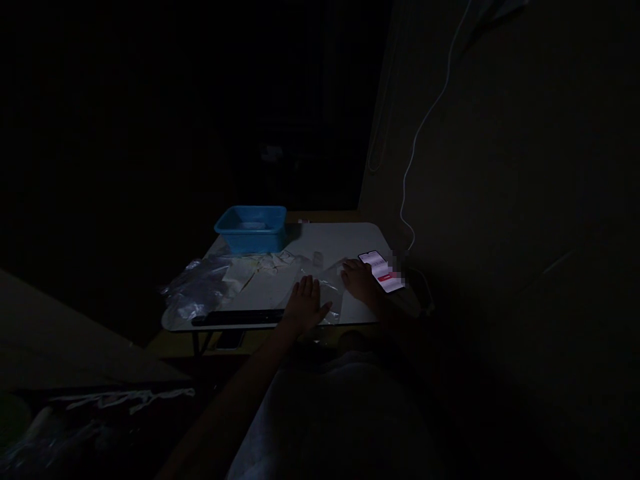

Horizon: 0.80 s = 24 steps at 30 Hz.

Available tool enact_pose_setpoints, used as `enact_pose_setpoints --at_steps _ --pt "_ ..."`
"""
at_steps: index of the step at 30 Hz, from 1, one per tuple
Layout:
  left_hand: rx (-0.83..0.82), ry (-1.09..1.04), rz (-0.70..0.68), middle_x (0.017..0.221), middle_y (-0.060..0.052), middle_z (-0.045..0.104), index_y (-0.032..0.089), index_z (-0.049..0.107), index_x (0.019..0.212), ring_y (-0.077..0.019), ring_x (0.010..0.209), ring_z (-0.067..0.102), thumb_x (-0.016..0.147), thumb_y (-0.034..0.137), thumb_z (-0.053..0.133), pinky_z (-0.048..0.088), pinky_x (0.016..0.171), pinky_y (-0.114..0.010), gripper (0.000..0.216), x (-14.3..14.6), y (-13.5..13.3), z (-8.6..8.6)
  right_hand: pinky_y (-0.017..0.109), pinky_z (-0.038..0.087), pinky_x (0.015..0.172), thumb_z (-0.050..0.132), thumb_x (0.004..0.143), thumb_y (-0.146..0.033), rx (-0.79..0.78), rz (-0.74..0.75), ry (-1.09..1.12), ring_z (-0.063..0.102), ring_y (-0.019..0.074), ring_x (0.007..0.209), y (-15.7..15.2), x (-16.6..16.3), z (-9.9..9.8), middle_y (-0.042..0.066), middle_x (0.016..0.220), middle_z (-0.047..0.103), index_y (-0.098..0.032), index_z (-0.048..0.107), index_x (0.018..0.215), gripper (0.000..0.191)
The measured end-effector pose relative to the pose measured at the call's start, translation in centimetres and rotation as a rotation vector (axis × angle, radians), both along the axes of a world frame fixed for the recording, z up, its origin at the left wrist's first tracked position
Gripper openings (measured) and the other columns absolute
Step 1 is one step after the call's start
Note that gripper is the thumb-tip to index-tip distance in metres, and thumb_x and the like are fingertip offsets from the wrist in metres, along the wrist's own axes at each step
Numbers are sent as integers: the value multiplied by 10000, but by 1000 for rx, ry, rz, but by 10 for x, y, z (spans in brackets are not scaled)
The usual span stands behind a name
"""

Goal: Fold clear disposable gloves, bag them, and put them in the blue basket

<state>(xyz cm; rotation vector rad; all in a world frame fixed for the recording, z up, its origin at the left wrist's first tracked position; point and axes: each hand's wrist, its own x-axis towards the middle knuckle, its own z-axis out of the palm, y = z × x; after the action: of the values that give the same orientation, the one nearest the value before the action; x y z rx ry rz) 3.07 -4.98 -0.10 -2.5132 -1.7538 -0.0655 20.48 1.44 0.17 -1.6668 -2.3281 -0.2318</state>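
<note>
A clear plastic bag lies flat on the white folding table. My left hand rests palm down on the bag's left part, its fingers stretched out and the thumb apart. At the bag's upper right edge, my right hand has its fingers closed on the plastic; the dim light blurs the fingertips. Just right of that hand is a phone with a lit screen. A small clear object sits above the bag, too dark to name.
A blue plastic basin stands at the table's back left. Crumpled clear plastic and whitish scraps lie before it. A long black bar runs along the front edge. A white cable hangs down the right wall.
</note>
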Motion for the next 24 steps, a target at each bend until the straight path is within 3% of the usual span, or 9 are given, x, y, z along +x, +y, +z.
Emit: enact_pose_setpoints --at_steps 6,11,13,21,24 --pt "38 -8 4 1406 -216 264 22 298 1334 -311 1316 192 852 534 230 181 1053 -425 706 0 -3 -2 394 328 875 361 836 -179 41 -54 86 442 247 1107 2 3 5 160 1194 536 -96 537 1117 342" --pt "22 -7 23 1415 -215 241 35 294 1341 -347 1312 174 849 535 235 175 1043 -465 704 3 -5 0 352 293 948 405 815 -156 33 357 127 444 187 1151 -18 -1 8 96 1239 530 -144 512 1171 372" --pt "30 -8 32 1420 -205 236 61 292 1348 -359 1311 169 845 542 248 175 1037 -483 696 3 -6 0 366 277 965 422 822 -179 7 440 122 423 182 1185 -24 -4 7 85 1261 517 -157 509 1177 366" --pt "41 -13 26 1416 -209 241 82 294 1350 -359 1308 180 839 555 266 188 1027 -489 696 -1 -10 -1 372 321 899 390 854 -187 -1 340 110 557 186 1004 -29 -5 9 80 1069 643 -162 632 949 262" --pt "36 -2 7 1415 -214 238 75 290 1351 -356 1308 182 841 544 278 187 1030 -486 692 -2 -11 1 364 324 902 401 843 -187 35 318 120 539 187 1031 -29 -4 9 85 1097 629 -158 614 1005 269"
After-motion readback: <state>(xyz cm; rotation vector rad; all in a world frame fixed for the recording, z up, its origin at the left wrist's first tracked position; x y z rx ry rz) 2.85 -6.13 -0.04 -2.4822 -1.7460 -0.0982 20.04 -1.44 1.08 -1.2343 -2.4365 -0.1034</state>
